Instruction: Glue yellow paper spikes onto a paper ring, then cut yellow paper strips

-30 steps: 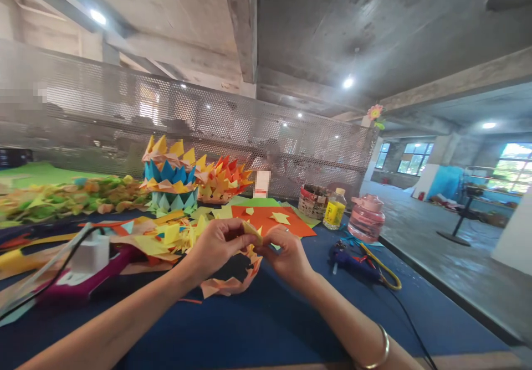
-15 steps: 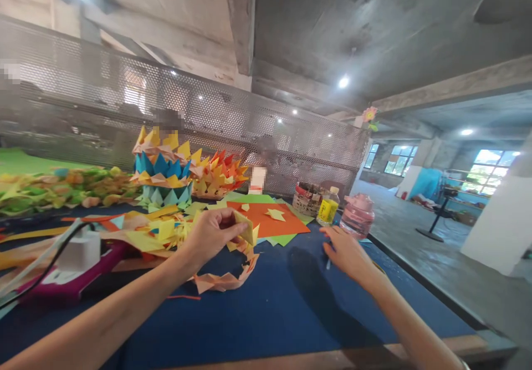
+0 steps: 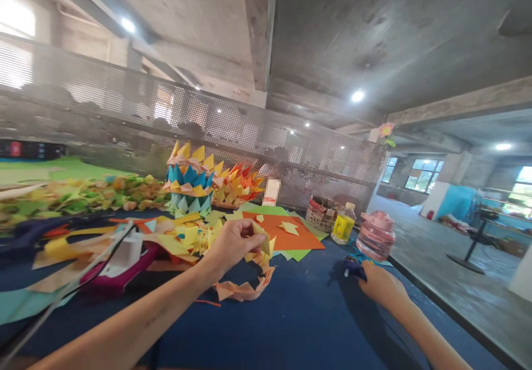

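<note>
My left hand [image 3: 239, 242] pinches a folded yellow paper piece [image 3: 265, 240] between thumb and fingers. Below it, a curved strip of folded peach and yellow paper points [image 3: 245, 291] lies on the dark blue tabletop [image 3: 291, 325]. On the right, my right hand [image 3: 384, 286] is closed round a small dark blue object [image 3: 353, 269] with a pale tip; its kind is not clear. Just beyond that hand stand a pink bottle [image 3: 376, 237] and a yellow-labelled bottle [image 3: 343, 225]. Between the hands, farther back, an orange paper sheet [image 3: 303, 240] carries yellow paper pieces [image 3: 288, 227].
Stacked folded-paper crowns [image 3: 190, 184] stand at the back. Loose paper strips [image 3: 54, 273], a magenta power strip [image 3: 120, 273] and a white cable [image 3: 75, 289] crowd the left side. A round basket [image 3: 319, 215] sits before the perforated metal screen [image 3: 332, 165].
My right hand has moved nearer and to the right, closing on the dark blue object. My left hand keeps its pinch on the yellow paper. The view has turned slightly left.
</note>
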{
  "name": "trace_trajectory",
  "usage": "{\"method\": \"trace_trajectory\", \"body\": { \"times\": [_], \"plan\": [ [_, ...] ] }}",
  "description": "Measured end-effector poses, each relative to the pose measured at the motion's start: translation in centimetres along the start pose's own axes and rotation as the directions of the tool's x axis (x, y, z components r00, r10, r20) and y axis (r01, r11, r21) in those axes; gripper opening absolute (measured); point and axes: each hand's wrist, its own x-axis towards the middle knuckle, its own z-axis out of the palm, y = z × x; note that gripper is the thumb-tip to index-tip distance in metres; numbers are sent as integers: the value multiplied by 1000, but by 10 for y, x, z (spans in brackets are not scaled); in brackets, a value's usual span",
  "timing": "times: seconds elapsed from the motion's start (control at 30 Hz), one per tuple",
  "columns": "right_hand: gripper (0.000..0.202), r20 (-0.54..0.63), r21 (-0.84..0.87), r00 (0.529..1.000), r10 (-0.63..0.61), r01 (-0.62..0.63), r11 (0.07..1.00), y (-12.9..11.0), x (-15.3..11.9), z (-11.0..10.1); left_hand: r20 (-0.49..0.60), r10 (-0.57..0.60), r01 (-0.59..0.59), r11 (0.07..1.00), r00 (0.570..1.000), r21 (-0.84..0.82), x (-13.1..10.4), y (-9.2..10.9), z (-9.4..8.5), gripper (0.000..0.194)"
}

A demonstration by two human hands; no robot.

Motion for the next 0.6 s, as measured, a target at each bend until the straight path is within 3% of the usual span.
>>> {"method": "trace_trajectory", "body": {
  "times": [0.13,0.23,0.37,0.47,0.6],
  "plan": [
    [22,-225,175,973,-53,94,980,-6,8,-19,-18,-37,37,999,999,-35,0,5,0,22],
    [32,-377,328,916,-138,272,905,-34,10,-33,-34,-56,55,997,998,-48,1,12,-4,20],
    [32,-550,446,794,-259,541,713,-92,2,-38,-74,-19,19,1000,997,-1,5,23,-19,17],
    [26,-632,483,711,-310,673,560,-130,-11,-34,-123,28,-17,996,992,90,10,26,-31,17],
    [15,-677,506,639,-367,765,398,-154,-32,-27,-178,87,-47,975,980,216,15,18,-38,21]
  ]
}}
